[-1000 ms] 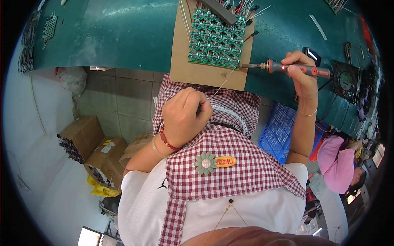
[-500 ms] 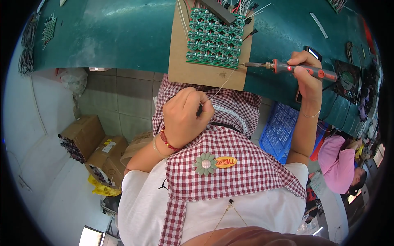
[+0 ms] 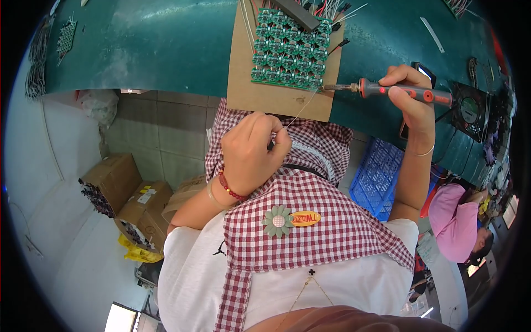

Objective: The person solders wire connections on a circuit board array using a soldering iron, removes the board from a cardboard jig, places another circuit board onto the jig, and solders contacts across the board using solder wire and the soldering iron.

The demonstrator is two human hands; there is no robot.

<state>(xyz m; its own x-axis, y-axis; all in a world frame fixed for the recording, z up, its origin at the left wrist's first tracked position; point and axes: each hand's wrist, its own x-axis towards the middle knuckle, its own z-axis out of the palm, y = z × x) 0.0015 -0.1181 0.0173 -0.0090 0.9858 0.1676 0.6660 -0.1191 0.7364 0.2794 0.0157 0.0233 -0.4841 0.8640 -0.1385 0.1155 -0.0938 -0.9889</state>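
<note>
Since half a sec ago, R hand (image 3: 412,99) w/ the soldering iron (image 3: 371,89) has slid left, bringing the tip in to the lower R corner of the circuit-board panel (image 3: 289,58); L hand (image 3: 251,145) barely shifted. On my feed the green table (image 3: 144,50) spans the top. Two cardboard boxes (image 3: 113,180) sit at far L, dark bundles (image 3: 95,199) poking from an open end; blue plastic basket (image 3: 373,174) is below the table, beside the R forearm, contents unclear. Cardboard sheet (image 3: 271,100) lies under the panel; a dark bar (image 3: 297,15) rests across the panel's top, hiding some boards. Iron's long axis is near-horizontal, tip pointing left, handle end a bit lower, gripped btwn R thumb & fingers. Thin wire (image 3: 301,112), pinched in the curled L hand, slants up-right toward that same corner; can't tell if it touches the tip.
</note>
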